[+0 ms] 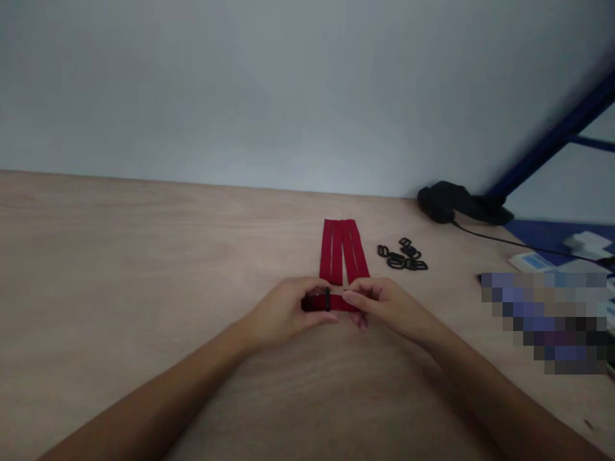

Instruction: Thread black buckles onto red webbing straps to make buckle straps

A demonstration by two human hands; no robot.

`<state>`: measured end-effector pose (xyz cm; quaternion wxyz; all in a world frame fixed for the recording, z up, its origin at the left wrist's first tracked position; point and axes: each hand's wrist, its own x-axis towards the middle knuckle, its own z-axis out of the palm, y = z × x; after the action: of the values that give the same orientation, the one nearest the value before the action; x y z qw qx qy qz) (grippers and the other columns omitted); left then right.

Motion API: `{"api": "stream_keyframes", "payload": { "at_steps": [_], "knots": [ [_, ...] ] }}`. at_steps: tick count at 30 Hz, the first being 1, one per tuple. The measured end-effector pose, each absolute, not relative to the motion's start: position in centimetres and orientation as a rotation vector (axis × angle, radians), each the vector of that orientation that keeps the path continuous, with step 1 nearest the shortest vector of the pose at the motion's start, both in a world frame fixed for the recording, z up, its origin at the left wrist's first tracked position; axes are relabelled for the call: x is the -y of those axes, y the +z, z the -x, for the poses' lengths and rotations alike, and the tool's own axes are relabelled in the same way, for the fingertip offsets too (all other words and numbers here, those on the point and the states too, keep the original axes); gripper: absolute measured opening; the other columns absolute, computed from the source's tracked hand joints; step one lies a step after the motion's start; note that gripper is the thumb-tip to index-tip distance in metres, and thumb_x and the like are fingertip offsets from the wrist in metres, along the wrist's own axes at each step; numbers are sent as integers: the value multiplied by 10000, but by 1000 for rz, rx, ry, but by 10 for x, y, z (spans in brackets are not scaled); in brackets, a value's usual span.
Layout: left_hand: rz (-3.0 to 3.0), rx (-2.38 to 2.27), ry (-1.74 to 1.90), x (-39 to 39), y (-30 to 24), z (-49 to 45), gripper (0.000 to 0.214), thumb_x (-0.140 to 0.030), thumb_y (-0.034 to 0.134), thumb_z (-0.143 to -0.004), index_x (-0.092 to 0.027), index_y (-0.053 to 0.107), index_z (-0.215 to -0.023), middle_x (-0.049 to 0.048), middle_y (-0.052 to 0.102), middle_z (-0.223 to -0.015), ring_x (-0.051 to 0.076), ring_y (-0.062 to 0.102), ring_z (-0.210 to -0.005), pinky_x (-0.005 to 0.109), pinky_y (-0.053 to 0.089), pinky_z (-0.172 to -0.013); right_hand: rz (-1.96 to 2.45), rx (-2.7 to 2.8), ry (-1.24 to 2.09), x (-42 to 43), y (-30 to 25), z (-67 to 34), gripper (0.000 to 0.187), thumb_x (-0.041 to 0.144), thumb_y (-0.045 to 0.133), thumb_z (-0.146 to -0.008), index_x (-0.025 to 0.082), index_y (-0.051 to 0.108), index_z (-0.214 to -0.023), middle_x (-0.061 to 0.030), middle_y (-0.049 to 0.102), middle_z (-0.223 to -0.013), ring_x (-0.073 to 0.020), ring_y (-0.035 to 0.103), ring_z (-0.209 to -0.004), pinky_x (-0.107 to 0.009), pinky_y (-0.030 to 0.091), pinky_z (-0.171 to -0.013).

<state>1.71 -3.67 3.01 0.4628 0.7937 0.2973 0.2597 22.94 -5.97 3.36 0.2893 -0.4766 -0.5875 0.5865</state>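
Btwn 2 hands (283, 314), 1 red strap (337, 303), w/ 1 blk buckle (327, 299)

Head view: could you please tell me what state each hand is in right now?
Left hand: curled around the red strap, holding it by the black buckle.
Right hand: closed, pinching the same red strap.

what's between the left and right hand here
In the head view, a red strap spans the gap between the left hand and the right hand, with a black buckle on it.
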Motion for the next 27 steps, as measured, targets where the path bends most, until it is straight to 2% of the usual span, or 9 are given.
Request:
{"api": "stream_keyframes", "payload": {
  "at_steps": [4, 8, 12, 18, 22, 27],
  "knots": [
    [-2012, -719, 625, 37, 31, -18, 356, -344, 704, -797, -178, 667, -1110, 49, 699, -1041, 195, 632, -917, 274, 474, -811, 1271, 1446, 1556, 60, 28, -224, 412, 471, 766, -680, 201, 468, -768, 45, 627, -582, -93, 530, -430, -209, 428, -423],
    [-2003, -734, 639, 37, 27, -19, 370, -339, 706, -796, -185, 663, -1130, 46, 702, -1032, 188, 634, -895, 270, 477, -804, 1291, 1508, 1483, 61, 28, -222, 379, 506, 679, -766, 184, 487, -713, 26, 618, -563, -93, 551, -458, -212, 427, -459],
    [-1965, -759, 623, 37, 25, -19, 376, -308, 708, -791, -182, 657, -1141, 52, 697, -1043, 195, 632, -909, 283, 481, -815, 1229, 1538, 1529, 61, 33, -224, 319, 438, 702, -772, 169, 546, -844, 28, 624, -638, -103, 583, -536, -234, 475, -537],
    [-2003, -793, 610, 36, 25, -18, 388, -314, 715, -778, -177, 661, -1137, 57, 700, -1024, 197, 630, -887, 292, 485, -809, 1110, 1692, 1518, 64, 37, -228, 286, 370, 618, -865, 185, 551, -1073, -2, 628, -795, -121, 605, -665, -259, 498, -616],
    [-2006, -753, 606, 36, 26, -18, 371, -270, 708, -785, -191, 656, -1144, 46, 698, -1047, 189, 629, -900, 281, 481, -818, 1078, 1785, 1617, 65, 41, -234, 209, 333, 598, -886, 165, 546, -999, -16, 650, -798, -119, 605, -679, -259, 490, -639],
    [-1986, -746, 594, 37, 29, -18, 382, -238, 733, -759, -193, 661, -1132, 45, 698, -1056, 188, 635, -904, 276, 483, -817, 1011, 1791, 1730, 63, 42, -241, 167, 292, 615, -882, 154, 546, -945, -47, 682, -871, -135, 634, -790, -275, 480, -728]
  ]
}}
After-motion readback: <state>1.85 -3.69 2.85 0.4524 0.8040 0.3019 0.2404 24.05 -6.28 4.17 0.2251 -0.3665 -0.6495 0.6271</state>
